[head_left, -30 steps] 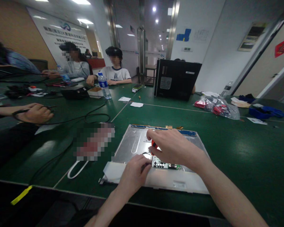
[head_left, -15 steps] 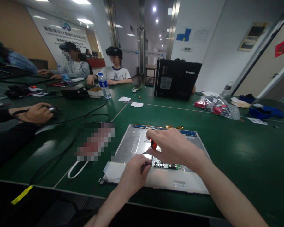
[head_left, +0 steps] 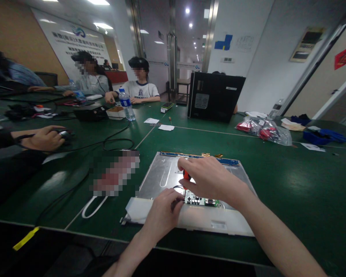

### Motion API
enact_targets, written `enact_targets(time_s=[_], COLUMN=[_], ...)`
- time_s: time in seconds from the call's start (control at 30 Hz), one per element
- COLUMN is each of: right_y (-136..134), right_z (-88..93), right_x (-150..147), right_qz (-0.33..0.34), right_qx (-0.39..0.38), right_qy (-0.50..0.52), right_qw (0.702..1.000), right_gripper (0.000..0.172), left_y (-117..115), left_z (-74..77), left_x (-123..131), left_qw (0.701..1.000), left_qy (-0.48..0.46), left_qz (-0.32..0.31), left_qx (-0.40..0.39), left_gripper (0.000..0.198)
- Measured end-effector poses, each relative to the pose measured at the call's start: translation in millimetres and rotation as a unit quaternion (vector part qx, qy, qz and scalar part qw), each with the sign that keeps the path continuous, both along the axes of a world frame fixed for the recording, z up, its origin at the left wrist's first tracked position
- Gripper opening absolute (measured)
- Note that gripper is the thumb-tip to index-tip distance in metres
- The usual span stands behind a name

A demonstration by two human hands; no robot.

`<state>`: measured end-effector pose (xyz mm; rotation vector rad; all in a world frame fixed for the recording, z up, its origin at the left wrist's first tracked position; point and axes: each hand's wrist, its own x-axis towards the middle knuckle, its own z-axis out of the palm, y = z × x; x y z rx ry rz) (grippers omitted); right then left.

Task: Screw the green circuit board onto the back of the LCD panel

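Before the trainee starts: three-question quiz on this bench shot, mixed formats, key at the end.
1. What does the right hand hold?
a) a water bottle
b) a screwdriver
c) a blue glove
2. True or false: the green circuit board sits nearer the person than the blue circuit strip.
3. Fill in: the left hand is at the green circuit board's ___ end, as seen by the camera.

Key: 1 b; 2 true; 3 left.

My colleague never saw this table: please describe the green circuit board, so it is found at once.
On the green table lies a flat metal panel. On it, just right of the left hand, sits the circuit board. Green with small round components, it differs from the blue strip along the panel's far edge.
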<state>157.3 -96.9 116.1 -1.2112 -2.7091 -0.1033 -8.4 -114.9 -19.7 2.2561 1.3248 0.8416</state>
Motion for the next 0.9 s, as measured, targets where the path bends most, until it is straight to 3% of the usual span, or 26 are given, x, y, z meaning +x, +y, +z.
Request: enact_targets(time_s=[0.9], right_y=[-1.3], right_z=[0.2], right_x=[-0.2], right_qz=[0.006], right_qx=[0.003], right_qy=[0.012], right_qw=[1.0], right_gripper=[0.013], left_y=[-1.3], left_z=[1.4], left_x=[0.3], left_qw=[1.0], left_qy=[-0.006], left_qz=[0.005], left_qx=[-0.008], left_gripper=[0.014])
